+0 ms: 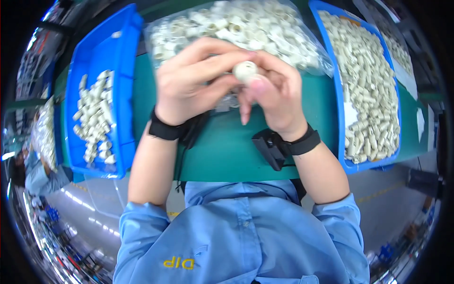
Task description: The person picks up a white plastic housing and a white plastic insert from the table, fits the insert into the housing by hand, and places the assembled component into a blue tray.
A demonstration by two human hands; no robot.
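Observation:
A small off-white plastic piece with a rounded end and small holes [245,71] is held up between my two hands over the green table. My right hand [279,92] is closed on it, the thumb pressed against its lower right side. My left hand [191,78] meets it from the left with fingers bent and pinched at its edge; the fingertips are partly hidden. Just beyond my hands lies a clear plastic bag [265,35] full of off-white ring-shaped plastic parts. Some small clear or grey bits [228,102] show on the table below my hands, too blurred to name.
On the left stands a blue tray [125,90] with a heap of off-white parts [97,113]. Another blue tray [336,90], on the right, is full of off-white cylindrical parts [371,90]. Black wrist straps with devices sit on both my wrists. A person in blue [42,177] is at far left.

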